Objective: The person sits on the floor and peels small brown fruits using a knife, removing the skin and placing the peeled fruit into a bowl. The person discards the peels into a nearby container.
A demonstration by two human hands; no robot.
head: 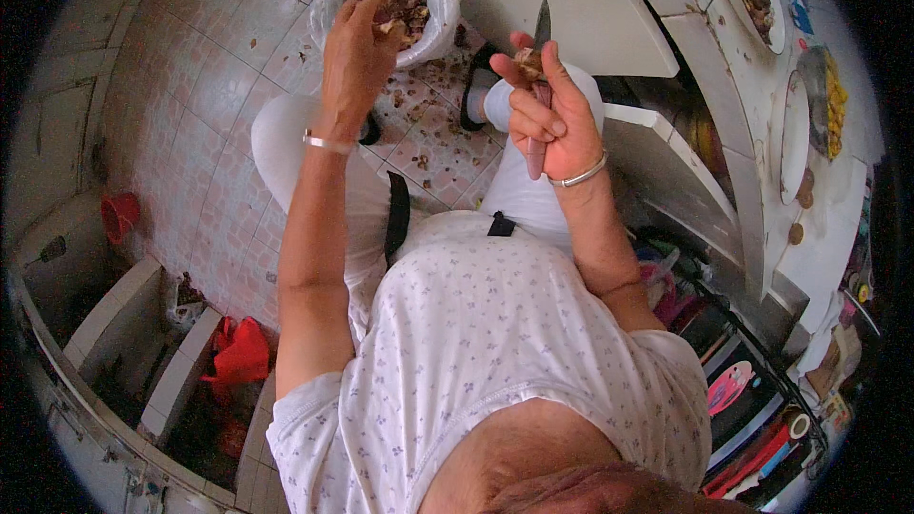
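My right hand (553, 111) is turned palm up, with its fingers curled around the pinkish handle of a small knife (543, 25). The blade points away from me. A brown and pale rough piece of food (528, 63) sits between the thumb and forefinger, close to the blade. My left hand (359, 39) reaches over a white bin (446, 21) lined with clear plastic, its fingers down by the brown scraps (410, 0) inside. Blur and the hand itself hide whether those fingers hold anything.
Brown bits litter the tiled floor (428, 150) between my feet. To the right, a counter (750, 178) bears a bowl (775, 32) of brown pieces, a white plate (792, 135) and yellow food (837, 103). A red bag (239, 350) and red bucket (120, 216) are at left.
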